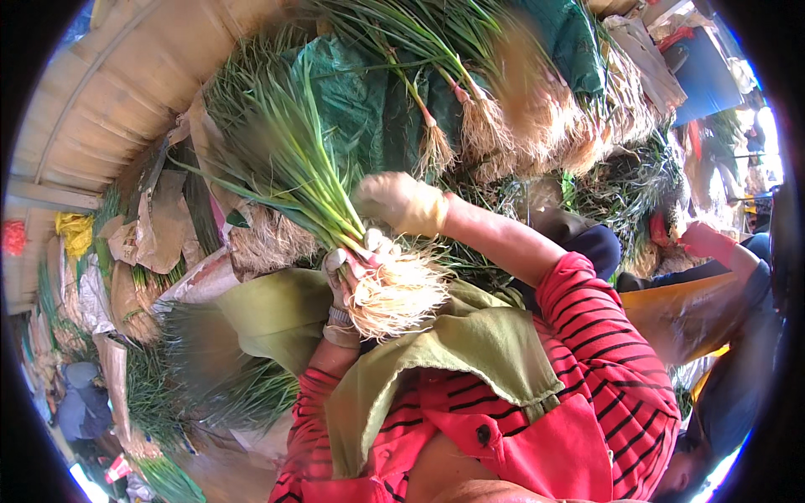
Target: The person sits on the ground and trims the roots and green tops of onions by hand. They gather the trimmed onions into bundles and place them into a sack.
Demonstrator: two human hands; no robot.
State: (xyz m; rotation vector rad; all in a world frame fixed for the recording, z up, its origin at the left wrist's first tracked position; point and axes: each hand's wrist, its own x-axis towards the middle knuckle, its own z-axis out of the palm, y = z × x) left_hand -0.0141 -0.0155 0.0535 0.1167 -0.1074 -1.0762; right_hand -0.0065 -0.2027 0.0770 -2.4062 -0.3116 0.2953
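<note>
My left hand (336,276), in a pale glove with a band at the wrist, grips a bunch of green garlic or similar allium plants (317,195) near the pinkish stem bases. Its long green leaves point up and left, while the pale roots (396,292) spread to the lower right over my lap. My right hand (396,201), also gloved, is blurred beside the stems, just above the roots. Its fingers look curled, but whether they touch the stems or hold anything cannot be made out. An olive cloth apron (440,352) lies across my front beneath the bunch.
More rooted plants (484,119) lie ahead on a green plastic sheet (346,82). Loose leaves (629,182) cover the ground at right. Wrapped bundles (138,295) stand at left near a corrugated wall (119,82). Another person's hand (707,242) is at far right.
</note>
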